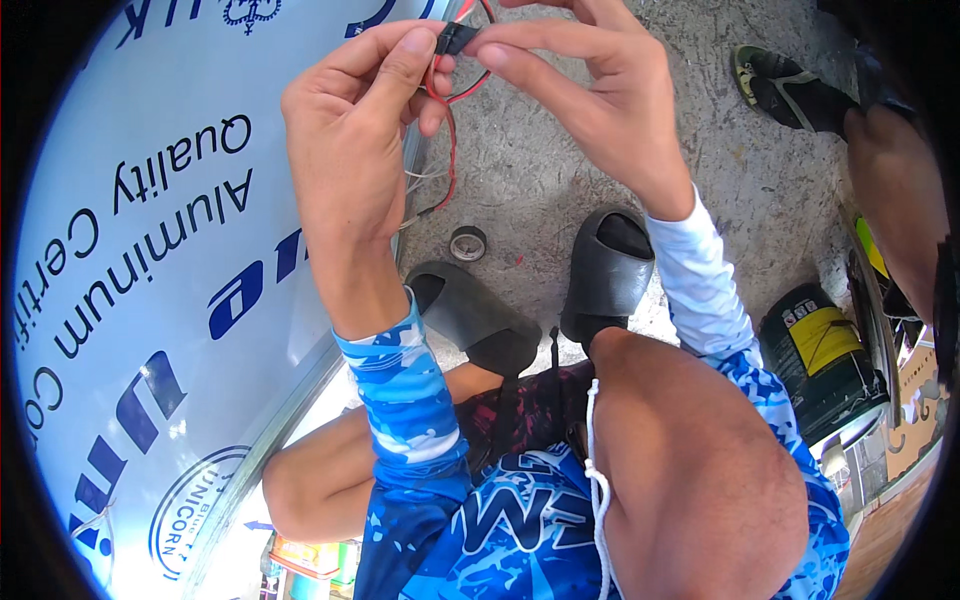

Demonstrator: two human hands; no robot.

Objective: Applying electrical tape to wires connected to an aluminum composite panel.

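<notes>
A short strip of black electrical tape lies around thin red and black wires at the top of the view. My left hand pinches the taped spot between thumb and fingers, its other fingers curled beneath. From the other side, the thumb and forefinger of my right hand grip the strip's right end. Below my hands the wires loop and hang toward the panel's edge, where thin pale strands show. How the wires join under the tape is hidden.
A large printed panel fills the left side. On the concrete floor a tape roll lies near my dark slippers. A dark bucket stands at right, below another person's leg and sandalled foot.
</notes>
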